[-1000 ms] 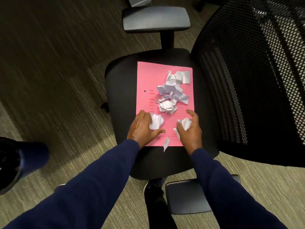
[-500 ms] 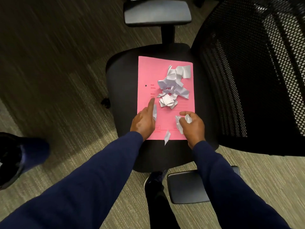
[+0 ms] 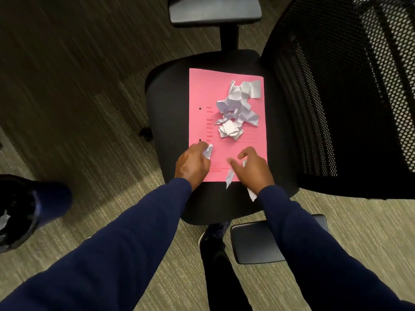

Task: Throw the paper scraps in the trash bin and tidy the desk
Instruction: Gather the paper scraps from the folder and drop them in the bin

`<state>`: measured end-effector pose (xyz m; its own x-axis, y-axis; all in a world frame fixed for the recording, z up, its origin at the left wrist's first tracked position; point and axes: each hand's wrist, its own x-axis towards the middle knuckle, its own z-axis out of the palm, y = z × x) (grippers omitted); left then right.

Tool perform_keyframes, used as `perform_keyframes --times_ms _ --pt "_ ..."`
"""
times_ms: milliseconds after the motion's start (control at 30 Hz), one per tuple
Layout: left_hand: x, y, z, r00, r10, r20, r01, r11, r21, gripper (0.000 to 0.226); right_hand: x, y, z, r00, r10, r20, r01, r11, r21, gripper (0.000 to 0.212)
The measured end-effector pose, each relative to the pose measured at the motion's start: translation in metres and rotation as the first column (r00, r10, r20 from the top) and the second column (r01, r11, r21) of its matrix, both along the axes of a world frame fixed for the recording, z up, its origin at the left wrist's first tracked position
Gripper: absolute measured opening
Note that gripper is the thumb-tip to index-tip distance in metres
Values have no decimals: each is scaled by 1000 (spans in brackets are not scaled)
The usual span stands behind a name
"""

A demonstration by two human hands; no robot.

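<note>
A pink folder (image 3: pixel 202 93) lies on a black office chair seat (image 3: pixel 166 102). On its far half sits a pile of crumpled white paper scraps (image 3: pixel 238 108). My left hand (image 3: pixel 193 164) rests at the folder's near left corner, fingers closed around a small white scrap (image 3: pixel 208 151). My right hand (image 3: pixel 253 169) is at the near right corner, holding white scraps; one strip (image 3: pixel 229 178) hangs over the folder's near edge and another (image 3: pixel 251 194) pokes out under the wrist. A blue trash bin (image 3: pixel 45 198) with a black liner stands on the floor at the left edge.
The chair's mesh backrest (image 3: pixel 348 97) rises on the right. Armrests stand at the far side (image 3: pixel 215 12) and the near side (image 3: pixel 258 241). My shoe (image 3: pixel 213 234) is under the seat on the carpet (image 3: pixel 78 108).
My left hand slid left to the folder's near left corner with its scrap. My right hand opened slightly over its scraps, and a piece now sticks out under the wrist.
</note>
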<state>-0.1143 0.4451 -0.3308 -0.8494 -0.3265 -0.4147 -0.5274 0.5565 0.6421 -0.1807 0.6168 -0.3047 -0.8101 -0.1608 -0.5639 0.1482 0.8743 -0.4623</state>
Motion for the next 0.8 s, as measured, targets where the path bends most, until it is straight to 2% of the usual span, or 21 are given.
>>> perform_keyframes --times_ms 67,133,267,333,400,467,567,667,800 --pt "3 0 0 1000 4 -7 -4 1000 14 31 14 -3 -5 986 158 57 -164 979 122 53" --pt "6 -1 2 1000 -2 -14 3 999 38 30 25 -6 -10 972 221 83 -232 958 171 55" --pt "16 -7 4 999 -31 -25 32 998 60 31 32 -10 -17 973 225 47 -230 954 192 26" --pt "21 -14 6 999 -32 -31 34 997 66 32 31 -13 -18 979 200 50 -205 960 191 21" --pt "29 -27 9 999 -19 -35 22 996 81 33 33 -24 -17 989 117 87 -128 984 127 19" --pt "34 -40 12 998 21 -56 -15 994 109 31 34 -41 -12 990 -37 135 37 999 -3 15" --pt "49 -64 17 992 98 -85 -85 986 146 31 42 -80 -3 941 -247 230 292 938 -186 7" --pt "68 -94 21 979 177 -101 -155 968 197 28 55 -125 5 891 -299 341 408 857 -314 15" --pt "103 -140 24 942 318 -103 -281 921 270 21 77 -186 4 779 -352 519 557 768 -315 15"
